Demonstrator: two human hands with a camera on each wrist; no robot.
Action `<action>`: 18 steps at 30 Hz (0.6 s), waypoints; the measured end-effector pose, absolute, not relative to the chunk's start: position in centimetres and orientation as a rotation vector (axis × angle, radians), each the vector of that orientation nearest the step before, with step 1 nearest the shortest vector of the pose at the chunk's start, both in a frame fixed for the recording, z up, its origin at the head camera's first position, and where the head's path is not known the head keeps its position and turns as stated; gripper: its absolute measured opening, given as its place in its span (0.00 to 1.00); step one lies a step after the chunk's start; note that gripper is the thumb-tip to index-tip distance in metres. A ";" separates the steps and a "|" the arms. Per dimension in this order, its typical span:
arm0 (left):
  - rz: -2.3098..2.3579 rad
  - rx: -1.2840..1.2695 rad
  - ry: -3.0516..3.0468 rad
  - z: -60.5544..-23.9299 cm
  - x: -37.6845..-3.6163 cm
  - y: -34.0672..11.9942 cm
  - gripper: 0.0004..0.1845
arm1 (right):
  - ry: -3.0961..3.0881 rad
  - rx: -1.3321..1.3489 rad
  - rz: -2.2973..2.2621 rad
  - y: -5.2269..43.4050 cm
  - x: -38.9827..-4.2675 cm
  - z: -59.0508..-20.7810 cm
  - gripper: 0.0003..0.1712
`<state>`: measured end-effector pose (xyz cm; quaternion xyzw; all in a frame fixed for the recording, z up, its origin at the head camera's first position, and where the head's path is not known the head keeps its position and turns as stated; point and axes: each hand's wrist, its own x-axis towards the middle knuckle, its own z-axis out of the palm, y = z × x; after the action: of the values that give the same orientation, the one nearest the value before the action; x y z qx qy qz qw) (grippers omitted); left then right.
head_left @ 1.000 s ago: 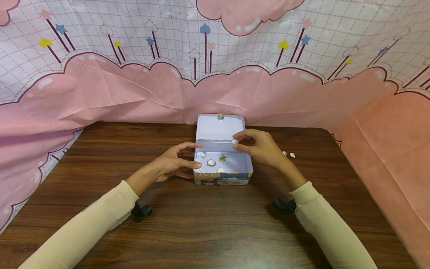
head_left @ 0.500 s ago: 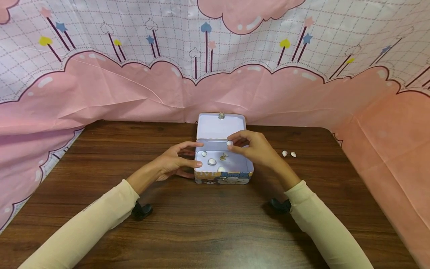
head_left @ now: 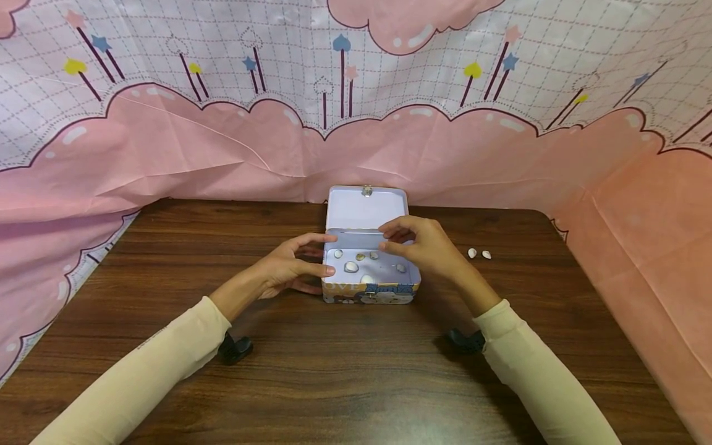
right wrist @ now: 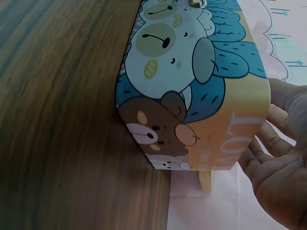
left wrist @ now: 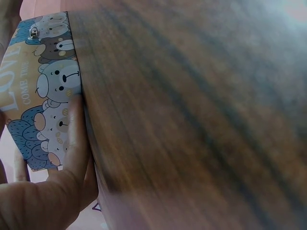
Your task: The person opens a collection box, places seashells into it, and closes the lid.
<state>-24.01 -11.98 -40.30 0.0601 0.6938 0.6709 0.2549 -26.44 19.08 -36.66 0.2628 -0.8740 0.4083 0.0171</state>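
A tin box (head_left: pixel 370 294) with cartoon bears and lettering stands with its lid (head_left: pixel 367 208) up in the head view. Several small seashells (head_left: pixel 351 267) lie on its pale floor, one shell (head_left: pixel 400 268) toward the right side. My left hand (head_left: pixel 289 266) rests against the box's left side, thumb and index finger straight and reaching over the rim. In the left wrist view a finger (left wrist: pixel 78 139) lies along the printed wall. Above the right part of the box hovers my right hand (head_left: pixel 418 244), a gap between thumb and fingers and nothing visible between them.
Two white shells (head_left: pixel 471 253) lie on the brown wooden table (head_left: pixel 356 371), right of the box. A pink cloud-patterned cloth (head_left: pixel 233 154) hangs behind the table and along its right side. Dark wrist devices (head_left: pixel 466 341) sit under both sleeves.
The white shell that my right hand pinched has left its fingers, and the shells on the box floor now lie differently, one at the right. My left hand stays in place.
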 end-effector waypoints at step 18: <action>1.820 0.179 1.884 -40.3 -23.9 -12.1 0.42 | -2.667 0.770 1.284 21.2 -26.1 -36.7 0.15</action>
<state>-23.93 -12.09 -40.32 0.0660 0.6937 0.6703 0.2550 -26.07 21.21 -36.66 0.2516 -0.8713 0.4193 0.0414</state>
